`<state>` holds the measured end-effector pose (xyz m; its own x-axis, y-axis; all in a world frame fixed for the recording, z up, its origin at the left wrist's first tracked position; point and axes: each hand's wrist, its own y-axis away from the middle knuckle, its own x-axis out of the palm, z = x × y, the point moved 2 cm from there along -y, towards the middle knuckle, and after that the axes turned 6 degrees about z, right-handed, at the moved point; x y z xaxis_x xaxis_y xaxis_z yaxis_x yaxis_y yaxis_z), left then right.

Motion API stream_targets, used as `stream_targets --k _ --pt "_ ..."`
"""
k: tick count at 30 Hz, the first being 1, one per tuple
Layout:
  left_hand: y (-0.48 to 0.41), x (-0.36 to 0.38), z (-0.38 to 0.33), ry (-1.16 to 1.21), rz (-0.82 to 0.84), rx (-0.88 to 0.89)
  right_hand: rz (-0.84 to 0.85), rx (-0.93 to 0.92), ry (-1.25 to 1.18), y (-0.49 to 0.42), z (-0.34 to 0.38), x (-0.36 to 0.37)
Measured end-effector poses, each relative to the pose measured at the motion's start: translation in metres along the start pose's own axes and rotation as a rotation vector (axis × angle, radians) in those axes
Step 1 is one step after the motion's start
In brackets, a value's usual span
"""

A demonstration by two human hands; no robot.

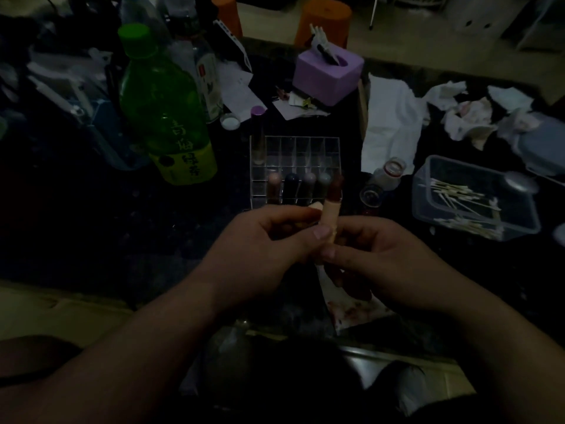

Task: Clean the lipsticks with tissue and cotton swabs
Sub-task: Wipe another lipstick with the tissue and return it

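Pinching upright lipstick (330,213) mid-barrel, left hand (260,249) grip; right hand (382,260) grip curled round base

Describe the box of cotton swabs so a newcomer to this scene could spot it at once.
On the dark table, find the clear acrylic grid organizer holding lipsticks. To its right, past two small clear jars, sits a clear rectangular plastic tub with white-tipped cotton swabs lying loose inside. It alone holds swabs; crumpled white tissues lie behind it.
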<state>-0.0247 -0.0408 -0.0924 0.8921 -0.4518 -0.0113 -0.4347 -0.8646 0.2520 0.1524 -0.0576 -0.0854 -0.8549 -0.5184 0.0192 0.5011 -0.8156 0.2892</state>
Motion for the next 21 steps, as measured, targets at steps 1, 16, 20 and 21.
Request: stream_targets --k 1,16,20,21 --pt "-0.001 0.003 -0.001 0.001 0.028 0.005 0.026 0.004 0.018 0.003 0.001 -0.001" --pt "-0.008 0.021 -0.002 -0.028 0.02 0.122 -0.107 0.004 0.118 0.013 0.0 -0.008" --pt "-0.01 0.022 -0.003 -0.052 0.029 0.114 -0.194 0.02 0.11 0.01 -0.005 -0.005" --pt "-0.01 0.022 -0.003 -0.041 0.031 0.108 -0.169 0.024 0.084 0.01 -0.004 -0.004"
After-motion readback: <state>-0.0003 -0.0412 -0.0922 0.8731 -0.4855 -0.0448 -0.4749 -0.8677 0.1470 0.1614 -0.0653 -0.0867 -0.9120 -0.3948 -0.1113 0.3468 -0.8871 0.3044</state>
